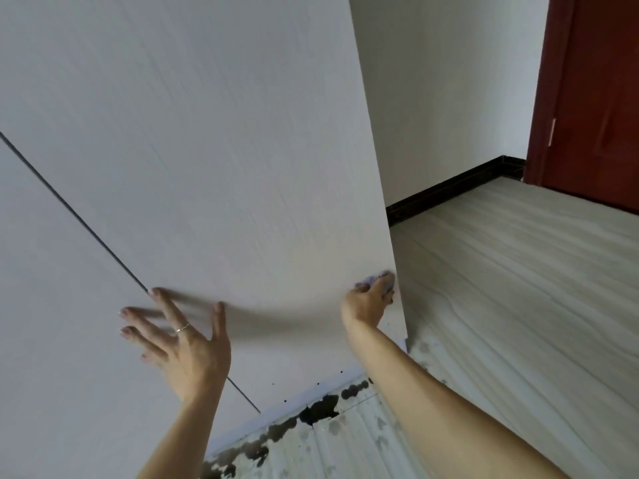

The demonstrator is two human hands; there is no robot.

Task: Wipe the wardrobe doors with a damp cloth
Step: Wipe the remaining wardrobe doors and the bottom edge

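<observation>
While left grip point(179, 344) splays empty on door point(224, 167), right grip point(367, 302) clutches cloth point(376, 279), peeking above.

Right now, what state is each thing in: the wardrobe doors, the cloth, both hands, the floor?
Wardrobe doors: shut, with a thin dark seam between them.
Cloth: bunched, pressed against the right door near its outer edge.
Left hand: open, fingers spread, laid on the doors over the seam.
Right hand: grips the cloth.
Floor: dark blotches along the wardrobe's base.
</observation>
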